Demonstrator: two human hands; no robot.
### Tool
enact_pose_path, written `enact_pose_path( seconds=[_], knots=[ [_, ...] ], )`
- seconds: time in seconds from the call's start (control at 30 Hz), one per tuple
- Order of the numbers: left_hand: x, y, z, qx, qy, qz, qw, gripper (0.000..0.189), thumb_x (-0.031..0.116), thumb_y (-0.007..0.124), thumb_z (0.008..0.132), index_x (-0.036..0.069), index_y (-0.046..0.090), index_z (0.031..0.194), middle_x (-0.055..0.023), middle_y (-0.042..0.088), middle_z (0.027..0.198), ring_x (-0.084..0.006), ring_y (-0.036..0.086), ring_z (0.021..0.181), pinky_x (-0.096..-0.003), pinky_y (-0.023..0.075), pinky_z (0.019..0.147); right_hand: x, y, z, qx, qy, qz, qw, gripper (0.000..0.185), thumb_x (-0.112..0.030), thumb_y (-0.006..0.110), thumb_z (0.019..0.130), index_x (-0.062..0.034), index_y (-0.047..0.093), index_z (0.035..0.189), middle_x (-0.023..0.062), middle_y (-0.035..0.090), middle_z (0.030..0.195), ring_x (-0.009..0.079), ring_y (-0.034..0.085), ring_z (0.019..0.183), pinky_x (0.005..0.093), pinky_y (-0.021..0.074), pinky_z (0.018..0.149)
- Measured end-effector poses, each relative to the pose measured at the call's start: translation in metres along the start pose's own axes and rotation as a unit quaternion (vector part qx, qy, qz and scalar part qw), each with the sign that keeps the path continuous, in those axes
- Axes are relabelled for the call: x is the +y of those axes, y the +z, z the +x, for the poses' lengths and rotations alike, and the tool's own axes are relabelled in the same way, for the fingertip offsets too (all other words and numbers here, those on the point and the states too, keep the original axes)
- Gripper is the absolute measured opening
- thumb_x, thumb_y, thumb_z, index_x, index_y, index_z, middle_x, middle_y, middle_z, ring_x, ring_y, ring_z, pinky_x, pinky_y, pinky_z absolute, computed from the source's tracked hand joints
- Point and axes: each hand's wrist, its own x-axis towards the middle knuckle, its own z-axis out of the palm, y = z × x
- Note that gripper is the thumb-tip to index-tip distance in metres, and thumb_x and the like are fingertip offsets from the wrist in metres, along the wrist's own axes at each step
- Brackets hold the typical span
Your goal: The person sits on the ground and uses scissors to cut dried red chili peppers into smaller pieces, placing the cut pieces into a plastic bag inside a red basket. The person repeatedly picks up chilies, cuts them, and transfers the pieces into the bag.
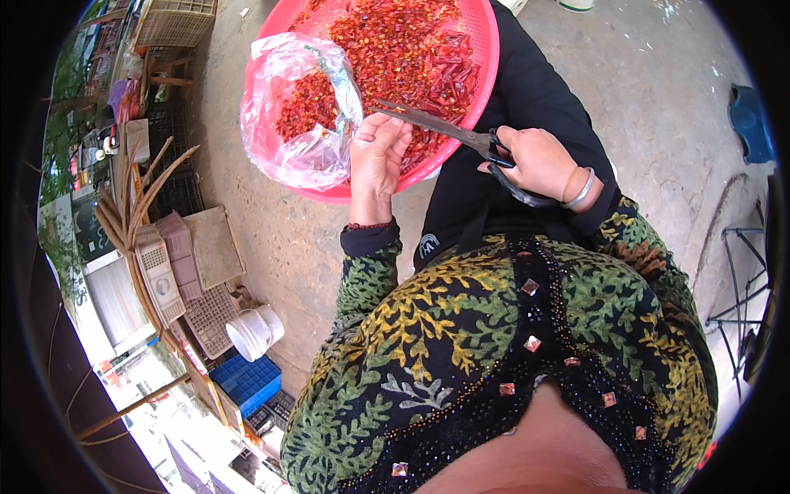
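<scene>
My right hand (pixel 543 162) grips black-handled scissors (pixel 444 127), with fingers through the handles. The metal blades point left, their tips just over my left hand (pixel 381 148). The thumb and fingers of that hand are pinched together right at the blades; whether something small is between them is hidden. Beneath both lies a pink plastic basket (pixel 487 68) with perforated sides. Cut dried red chilies (pixel 389 49) cover much of it, and longer dried chili pods (pixel 455 71) are at its right side. A clear plastic bag (pixel 262 114) with chili pieces (pixel 308 102) sits open at the left.
To the left on the concrete floor (pixel 265 247) are a white bucket (pixel 254 332), a blue crate (pixel 250 383) and several stacked plastic crates (pixel 210 321). Bundled wooden sticks (pixel 133 228) rise beside them. A blue plastic stool (pixel 750 123) and a metal frame (pixel 737 296) are at the right.
</scene>
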Motion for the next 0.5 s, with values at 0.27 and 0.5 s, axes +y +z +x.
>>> enact_pose_path(
  seconds=[0.27,0.5],
  knots=[
    [-0.004,0.001,0.002,-0.008,-0.008,-0.022,1.000,0.017,-0.002,0.067,0.085,0.001,0.061,0.101,-0.0103,0.068,0.097,-0.0200,0.068,0.087,-0.0289,0.0585,0.077,0.004,0.007,-0.002,0.020,0.019,0.008,1.000,0.043,-0.041,0.072,0.079,-0.0012,0.057,0.074,0.0199,0.060,0.064,0.0410,0.060,0.065,0.0462,0.0473,0.058],
    [-0.004,0.001,0.002,0.023,0.022,-0.037,0.999,0.020,-0.003,0.065,0.086,0.000,0.061,0.106,-0.0119,0.067,0.101,-0.0224,0.067,0.095,-0.0290,0.0575,0.082,-0.001,-0.005,-0.006,0.007,0.013,0.079,0.997,0.053,-0.050,0.076,0.072,-0.0016,0.058,0.082,0.0152,0.063,0.071,0.0376,0.063,0.068,0.0426,0.0493,0.061]
  ],
)
